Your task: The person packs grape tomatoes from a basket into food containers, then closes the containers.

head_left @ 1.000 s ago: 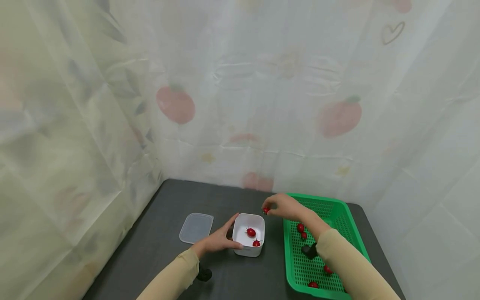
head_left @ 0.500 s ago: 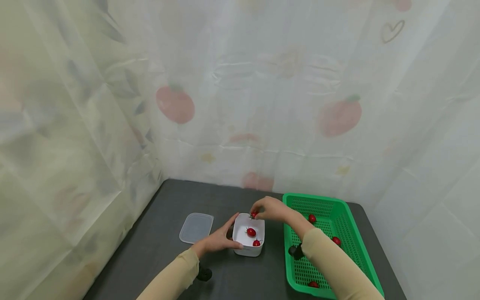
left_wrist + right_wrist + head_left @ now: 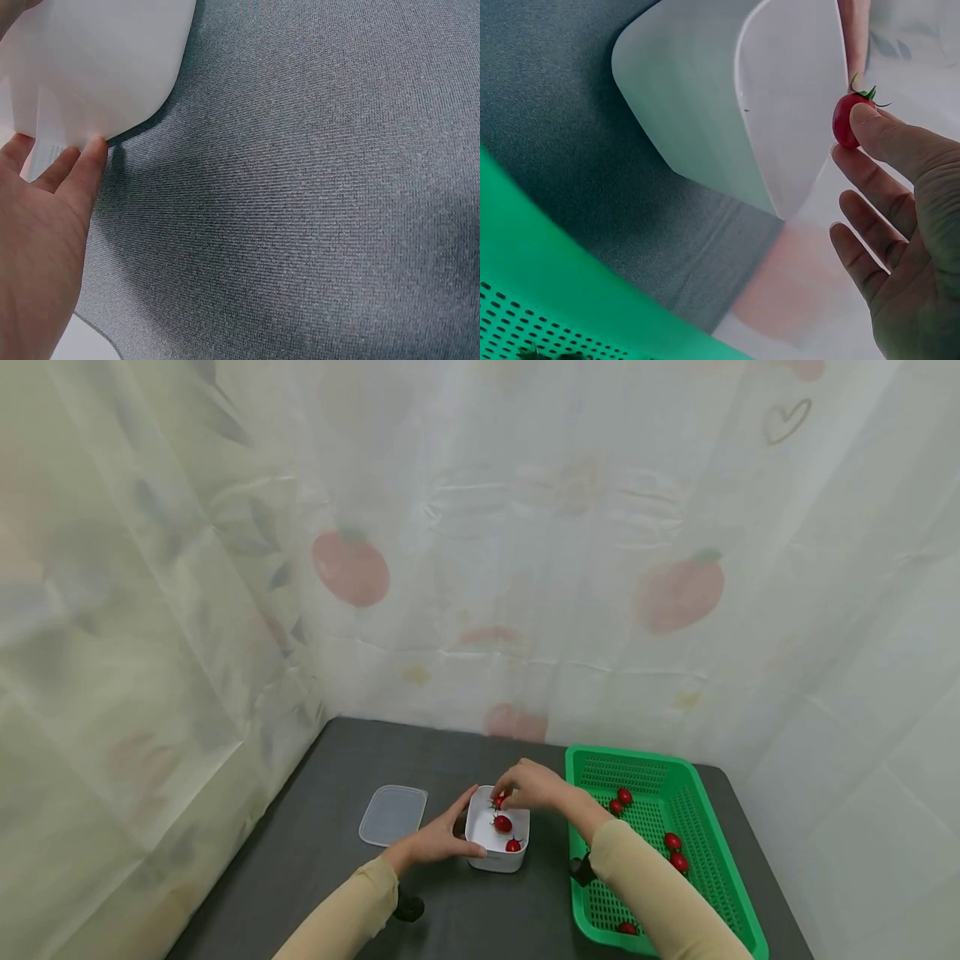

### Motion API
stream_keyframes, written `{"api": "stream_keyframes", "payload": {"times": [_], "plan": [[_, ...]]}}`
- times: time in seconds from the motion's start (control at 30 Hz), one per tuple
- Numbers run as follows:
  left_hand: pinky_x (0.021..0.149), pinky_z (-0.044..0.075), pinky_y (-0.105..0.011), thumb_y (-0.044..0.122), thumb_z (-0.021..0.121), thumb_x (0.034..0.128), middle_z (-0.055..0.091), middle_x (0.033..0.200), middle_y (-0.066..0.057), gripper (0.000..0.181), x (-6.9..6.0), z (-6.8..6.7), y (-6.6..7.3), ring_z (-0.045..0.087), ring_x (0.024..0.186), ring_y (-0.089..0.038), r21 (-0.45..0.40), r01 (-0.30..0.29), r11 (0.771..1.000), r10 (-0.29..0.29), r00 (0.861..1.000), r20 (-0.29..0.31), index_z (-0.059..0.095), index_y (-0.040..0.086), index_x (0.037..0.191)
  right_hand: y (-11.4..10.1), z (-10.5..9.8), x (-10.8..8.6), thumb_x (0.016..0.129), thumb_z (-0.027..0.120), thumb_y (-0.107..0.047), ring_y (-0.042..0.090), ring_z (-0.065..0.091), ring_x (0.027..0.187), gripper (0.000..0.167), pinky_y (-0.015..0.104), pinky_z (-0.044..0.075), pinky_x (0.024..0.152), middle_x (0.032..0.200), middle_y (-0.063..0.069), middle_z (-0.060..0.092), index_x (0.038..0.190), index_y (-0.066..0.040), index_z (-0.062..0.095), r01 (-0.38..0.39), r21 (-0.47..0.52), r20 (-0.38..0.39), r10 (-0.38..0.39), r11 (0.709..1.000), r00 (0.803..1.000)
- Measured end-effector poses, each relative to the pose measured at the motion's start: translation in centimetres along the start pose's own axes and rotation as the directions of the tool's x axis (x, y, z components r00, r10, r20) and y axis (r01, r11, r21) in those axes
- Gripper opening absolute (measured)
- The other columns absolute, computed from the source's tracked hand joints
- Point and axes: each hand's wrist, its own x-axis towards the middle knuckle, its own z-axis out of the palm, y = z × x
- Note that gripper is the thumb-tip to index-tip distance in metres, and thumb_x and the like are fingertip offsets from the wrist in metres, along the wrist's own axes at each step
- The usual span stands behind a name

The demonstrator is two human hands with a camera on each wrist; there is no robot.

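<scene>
In the head view, a small white square box stands in the middle of the dark table. My left hand grips its left side, thumb at the front and fingers along the far side. Two cherry tomatoes lie in the box, one near the middle and one at the front right. My right hand is over the box's far edge and pinches another cherry tomato between thumb and index finger, its green stalk showing. In the left wrist view, fingertips press against the box wall.
A green perforated basket stands at the right with several cherry tomatoes in it, under my right forearm. A translucent lid lies on the table left of the box. Patterned curtains hang behind and at the sides.
My right hand has moved left from the basket's edge to over the box, carrying the cherry tomato and lowering it slightly. My left hand and the box have stayed put.
</scene>
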Motion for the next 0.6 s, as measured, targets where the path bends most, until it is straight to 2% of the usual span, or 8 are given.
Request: {"api": "stream_keyframes", "payload": {"times": [0.23, 0.47, 0.6], "plan": [[0.107, 0.042, -0.054, 0.029, 0.08, 0.0917, 0.015, 0.168, -0.016, 0.112, -0.2, 0.1, 0.1, 0.034, 0.146, -0.039, 0.021, 0.016, 1.0, -0.016, 1.0, -0.011, -0.004, 0.025, 0.166, -0.6, 0.9, 0.2, 0.092, 0.077, -0.019, 0.014, 0.051, 0.097, 0.019, 0.034, 0.048, 0.08, 0.096, -0.012, 0.07, 0.111, -0.023, 0.081, -0.038, -0.007, 0.027, 0.038, 0.999, 0.999], [0.106, 0.044, -0.051, 0.026, 0.079, 0.0921, 0.014, 0.168, -0.013, 0.109, -0.2, 0.1, 0.1, 0.035, 0.145, -0.036, 0.016, 0.015, 1.0, -0.015, 1.0, -0.008, -0.002, 0.036, 0.164, -1.1, 1.7, 0.3, 0.091, 0.078, -0.019, 0.013, 0.049, 0.093, 0.02, 0.033, 0.048, 0.078, 0.09, -0.014, 0.067, 0.11, -0.023, 0.081, -0.032, -0.055, 0.049, 0.035, 0.998, 0.998], [0.108, 0.043, -0.051, 0.027, 0.08, 0.0914, 0.015, 0.168, -0.013, 0.11, -0.1, 0.1, 0.1, 0.033, 0.146, -0.036, 0.011, 0.004, 1.0, -0.004, 1.0, -0.008, -0.002, 0.036, 0.164, -1.2, 1.8, 0.2, 0.092, 0.077, -0.019, 0.014, 0.05, 0.096, 0.022, 0.036, 0.049, 0.082, 0.091, -0.012, 0.068, 0.114, -0.021, 0.08, -0.039, -0.062, 0.045, 0.042, 0.997, 0.998]]}}
